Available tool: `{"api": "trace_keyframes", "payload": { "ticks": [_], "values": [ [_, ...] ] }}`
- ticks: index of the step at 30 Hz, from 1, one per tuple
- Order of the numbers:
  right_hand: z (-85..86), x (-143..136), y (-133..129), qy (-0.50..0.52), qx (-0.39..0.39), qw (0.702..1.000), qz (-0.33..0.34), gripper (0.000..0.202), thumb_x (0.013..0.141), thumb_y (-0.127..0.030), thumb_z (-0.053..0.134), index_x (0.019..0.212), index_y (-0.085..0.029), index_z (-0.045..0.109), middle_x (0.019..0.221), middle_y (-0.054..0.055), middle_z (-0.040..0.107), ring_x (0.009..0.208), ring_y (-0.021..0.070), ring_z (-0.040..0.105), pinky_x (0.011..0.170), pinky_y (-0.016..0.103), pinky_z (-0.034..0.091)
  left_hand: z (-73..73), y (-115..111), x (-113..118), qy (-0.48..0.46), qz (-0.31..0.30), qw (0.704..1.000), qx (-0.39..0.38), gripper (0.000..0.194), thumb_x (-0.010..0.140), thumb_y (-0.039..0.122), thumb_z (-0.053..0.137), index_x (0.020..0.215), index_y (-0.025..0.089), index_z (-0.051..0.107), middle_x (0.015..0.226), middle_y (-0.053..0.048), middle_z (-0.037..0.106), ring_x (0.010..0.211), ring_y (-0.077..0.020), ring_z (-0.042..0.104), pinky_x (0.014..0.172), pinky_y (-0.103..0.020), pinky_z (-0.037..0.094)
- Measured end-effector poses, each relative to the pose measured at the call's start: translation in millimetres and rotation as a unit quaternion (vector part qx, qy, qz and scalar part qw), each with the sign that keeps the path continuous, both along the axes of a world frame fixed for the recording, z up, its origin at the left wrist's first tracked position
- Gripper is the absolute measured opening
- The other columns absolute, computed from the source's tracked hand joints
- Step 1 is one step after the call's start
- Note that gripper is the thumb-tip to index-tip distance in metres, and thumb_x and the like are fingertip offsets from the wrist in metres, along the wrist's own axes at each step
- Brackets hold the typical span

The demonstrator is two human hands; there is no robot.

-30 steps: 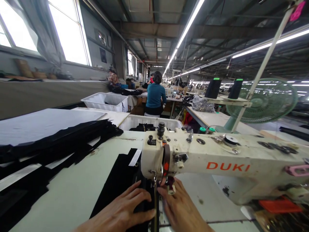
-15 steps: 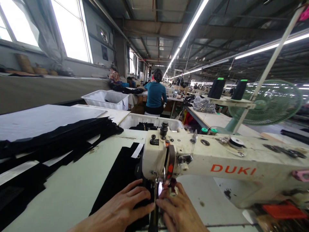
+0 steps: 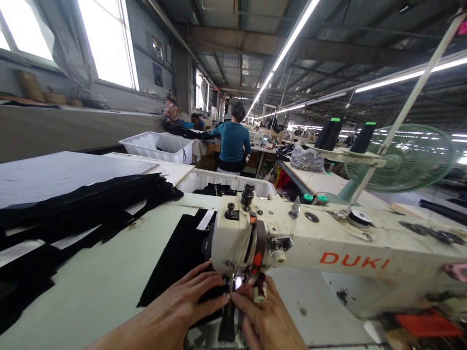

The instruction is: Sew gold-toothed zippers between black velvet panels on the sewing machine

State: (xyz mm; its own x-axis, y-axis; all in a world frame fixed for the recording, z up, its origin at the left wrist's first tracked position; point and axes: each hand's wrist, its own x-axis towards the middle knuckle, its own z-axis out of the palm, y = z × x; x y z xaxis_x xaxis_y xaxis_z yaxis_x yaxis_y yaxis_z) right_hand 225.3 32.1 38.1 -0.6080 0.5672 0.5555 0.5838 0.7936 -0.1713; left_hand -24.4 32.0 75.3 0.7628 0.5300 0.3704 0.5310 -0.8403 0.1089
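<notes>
A piece of black fabric [image 3: 171, 262] with a white label [image 3: 206, 220] lies under the head of the sewing machine [image 3: 335, 233]. My left hand [image 3: 186, 301] rests flat on the fabric left of the needle, fingers stretched out, its thumb at the edge of a narrow black strip [image 3: 226, 323] that looks like a zipper. Right of the presser foot [image 3: 232, 279], my right hand [image 3: 264, 311] has its fingers bent and pressed together on the strip. Its fingertips are partly hidden by the machine's parts. The strip's near end hangs toward me.
Stacked black fabric pieces [image 3: 91, 209] lie on the left of the table. Behind the machine stands a white bin [image 3: 251, 182] with black pieces. Thread cones [image 3: 328, 134] and a green fan [image 3: 401, 158] are at right. A co-worker in a blue top [image 3: 233, 141] sits ahead.
The black fabric and strip have slid a little away from me under the presser foot, baring metal bed near me. Both hands stay beside the needle. The co-worker's raised left arm has come down.
</notes>
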Motion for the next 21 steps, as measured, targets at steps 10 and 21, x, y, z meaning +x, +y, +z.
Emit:
{"api": "trace_keyframes", "payload": {
  "ticks": [10, 21],
  "values": [
    [-0.5, -1, -2, 0.022, -0.009, 1.000, -0.018, 0.052, 0.077, -0.005, 0.049, 0.124, -0.022, 0.063, 0.116, 0.005, 0.072, 0.107, 0.0229, 0.064, 0.101, 0.042, 0.045, -6.7, 4, 1, -0.001, 0.014, 0.999, -0.035, 0.080, 0.075, 0.057, 0.081, 0.145, 0.032, 0.050, 0.143, -0.009, 0.056, 0.128, -0.0336, 0.055, 0.109, -0.053, 0.043],
    [-2.8, 0, -1, -0.020, -0.004, 0.999, -0.048, 0.052, 0.079, -0.004, 0.049, 0.126, -0.022, 0.063, 0.122, 0.006, 0.069, 0.113, 0.0241, 0.063, 0.100, 0.042, 0.049, -14.3, 11, -6, -0.019, 0.009, 0.993, -0.113, 0.072, 0.081, 0.064, 0.073, 0.143, 0.033, 0.054, 0.148, -0.008, 0.051, 0.137, -0.0356, 0.045, 0.116, -0.054, 0.032]
  ]
}}
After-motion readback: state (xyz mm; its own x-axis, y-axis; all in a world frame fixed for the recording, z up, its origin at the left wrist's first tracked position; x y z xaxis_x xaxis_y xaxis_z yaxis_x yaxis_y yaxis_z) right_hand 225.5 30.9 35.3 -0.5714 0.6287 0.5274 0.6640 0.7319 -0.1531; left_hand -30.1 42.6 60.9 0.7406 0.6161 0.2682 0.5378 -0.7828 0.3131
